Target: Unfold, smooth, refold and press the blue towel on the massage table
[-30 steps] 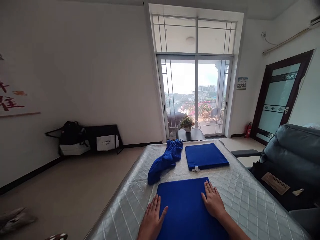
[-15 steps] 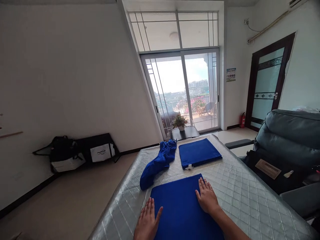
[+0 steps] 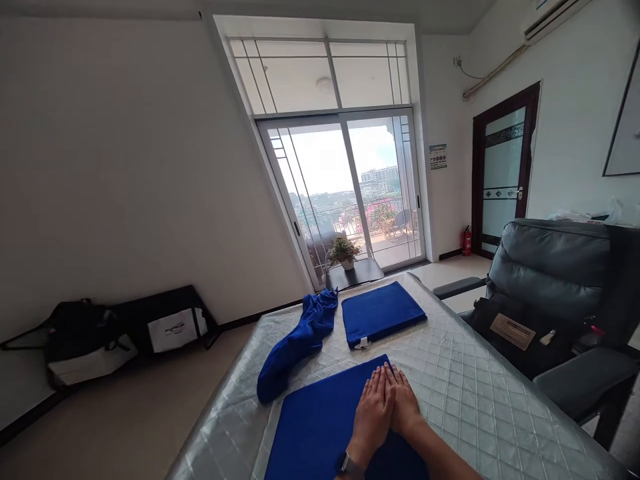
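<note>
In the head view, the only one, your left hand [image 3: 371,412], with a watch [image 3: 349,465] at the wrist, lies beside your right hand [image 3: 405,404] and partly over it. Both are on the near cloth [image 3: 315,427], by its right side. For each hand the grip is flat, the visible fingers straight and close together; I see nothing pinched between them.

The near cloth is spread smooth on the surface [image 3: 470,387] and runs out of view toward the near edge. The far cloth [image 3: 383,312] lies flat close to the far edge, nearer to its right corner, and its tag [image 3: 363,343] is facing you. The crumpled cloth [image 3: 300,343] stretches from the far edge toward the left edge, just beside the near cloth.

About progress, I judge that the work is partly done: the far cloth looks neat, the near cloth is under your hands, and the crumpled cloth is not yet put in order.

I count three blue cloths, two of them flat and one bunched; also two hands, one watch and one visible tag.
</note>
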{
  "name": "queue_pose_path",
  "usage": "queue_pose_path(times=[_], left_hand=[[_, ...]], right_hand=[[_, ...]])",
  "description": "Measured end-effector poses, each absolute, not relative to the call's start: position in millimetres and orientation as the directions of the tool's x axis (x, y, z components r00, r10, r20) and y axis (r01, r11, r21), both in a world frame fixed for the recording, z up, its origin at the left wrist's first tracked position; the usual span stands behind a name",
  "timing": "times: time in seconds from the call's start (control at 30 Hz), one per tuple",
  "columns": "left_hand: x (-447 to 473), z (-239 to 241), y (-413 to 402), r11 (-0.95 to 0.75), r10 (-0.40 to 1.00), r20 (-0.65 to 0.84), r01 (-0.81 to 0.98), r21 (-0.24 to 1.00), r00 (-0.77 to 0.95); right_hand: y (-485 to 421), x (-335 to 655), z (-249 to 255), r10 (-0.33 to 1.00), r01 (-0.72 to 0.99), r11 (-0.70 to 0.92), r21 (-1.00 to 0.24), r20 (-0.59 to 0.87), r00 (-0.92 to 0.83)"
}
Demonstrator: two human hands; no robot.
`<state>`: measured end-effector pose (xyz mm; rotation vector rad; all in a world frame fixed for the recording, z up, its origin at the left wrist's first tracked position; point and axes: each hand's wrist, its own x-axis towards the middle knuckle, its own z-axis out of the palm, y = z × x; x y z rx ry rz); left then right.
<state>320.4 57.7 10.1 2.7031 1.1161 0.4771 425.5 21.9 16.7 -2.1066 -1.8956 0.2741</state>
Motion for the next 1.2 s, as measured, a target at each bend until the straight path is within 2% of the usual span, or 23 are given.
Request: queue_pose_path(times=[0.1, 0.27, 0.53, 0.77, 1.0, 1.2], left_hand=[[307.4, 2.6, 60.3, -0.686, 0.727, 0.232, 0.676, 0.27, 0.646], [272.3, -2.6, 66.4, -0.631, 0.774, 0.188, 0.758, 0.163, 0.604], [212.3, -11.7, 88.0, -0.526, 0.835, 0.213, 0.85, 0.036, 0.508], [140.5, -22.7, 107.2, -0.551, 0.798, 0.263, 0.833, -0.046, 0.542], [106.1, -21.5, 111.0, -0.495, 0.843, 0.252, 0.869, 0.015, 0.476], [96.2, -19.2, 113.3, -0.313, 0.929, 0.249, 0.939, 0.14, 0.273]], right_hand=[[23.1, 426.5, 13.5, 0.992, 0.923, -0.075, -0.377, 0.066, 0.108], [21.4, 421.4, 23.1, 0.983, 0.911, -0.137, -0.389, 0.062, 0.174], [18.2, 419.3, 31.0, 0.978, 0.897, -0.162, -0.411, 0.054, 0.202], [17.4, 418.8, 32.7, 0.977, 0.906, -0.171, -0.386, 0.052, 0.207], [18.4, 419.0, 34.5, 0.978, 0.921, -0.184, -0.344, 0.033, 0.207], [20.6, 419.5, 30.9, 0.979, 0.935, -0.185, -0.303, 0.028, 0.203]])
